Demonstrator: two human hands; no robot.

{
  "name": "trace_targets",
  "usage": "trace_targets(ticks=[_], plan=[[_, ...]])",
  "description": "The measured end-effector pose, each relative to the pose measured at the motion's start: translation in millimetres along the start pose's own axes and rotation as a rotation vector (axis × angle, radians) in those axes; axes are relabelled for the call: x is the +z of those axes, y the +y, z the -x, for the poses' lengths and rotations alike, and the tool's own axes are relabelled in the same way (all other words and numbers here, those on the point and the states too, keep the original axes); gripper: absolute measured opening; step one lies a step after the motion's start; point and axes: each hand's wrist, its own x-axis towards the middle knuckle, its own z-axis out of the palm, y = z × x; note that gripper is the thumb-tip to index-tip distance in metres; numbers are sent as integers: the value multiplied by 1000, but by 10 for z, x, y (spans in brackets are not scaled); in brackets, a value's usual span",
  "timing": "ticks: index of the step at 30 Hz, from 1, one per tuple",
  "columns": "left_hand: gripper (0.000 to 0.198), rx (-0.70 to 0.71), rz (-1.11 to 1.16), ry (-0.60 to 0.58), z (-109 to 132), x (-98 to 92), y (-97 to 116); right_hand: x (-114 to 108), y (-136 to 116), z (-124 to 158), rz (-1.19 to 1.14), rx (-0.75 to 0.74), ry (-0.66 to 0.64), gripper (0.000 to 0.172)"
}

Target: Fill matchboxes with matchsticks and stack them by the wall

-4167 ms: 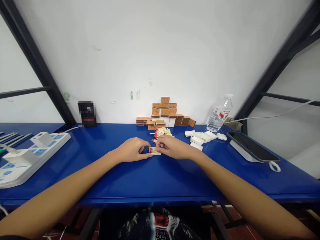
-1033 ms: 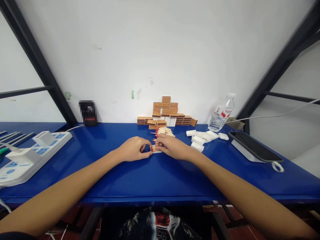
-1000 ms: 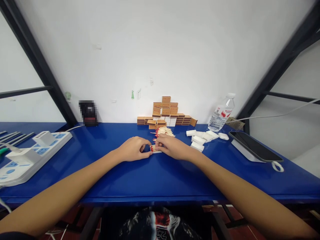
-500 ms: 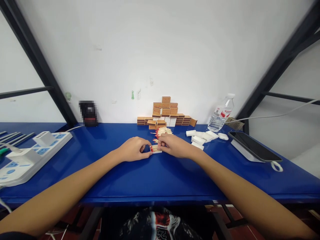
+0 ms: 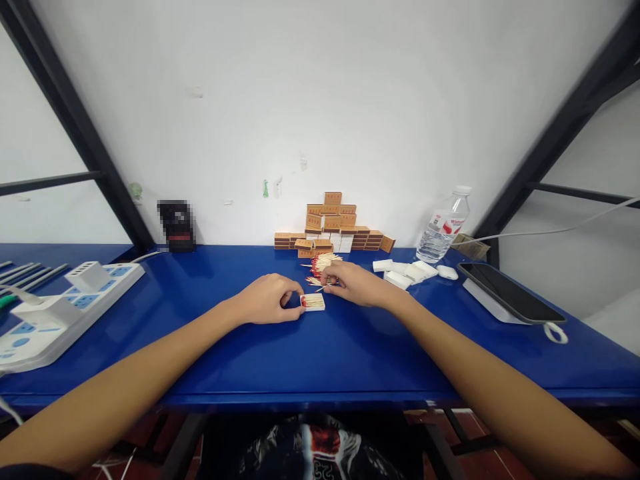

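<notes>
A small white matchbox tray lies on the blue table with red-headed matches in it. My left hand grips the tray's left end between thumb and fingers. Just above and right of the tray, my right hand is closed in a pinch, and a thin matchstick shows at its fingertips. Behind that hand is a heap of loose matches, partly hidden by the fingers.
Orange-brown matchboxes stand stacked against the wall. White trays lie to the right, near a water bottle, a white case and a propped phone. A power strip sits at the left.
My right hand has moved from over the tray up and slightly right, towards the loose matches, uncovering the tray's right end. My left hand keeps its place on the tray.
</notes>
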Motion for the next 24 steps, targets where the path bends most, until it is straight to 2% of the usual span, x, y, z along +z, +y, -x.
trace_targets(ticks=[5,12,24], plan=[[26,13,-4,6,2,6,0,37,-12,-13,5,79,-26,7],[25,7,-6,3,8,7,-13,77,5,-12,29,84,13,7],[26,3,-13,-6,0,4,-18,70,34,-26,47,127,-70,11]])
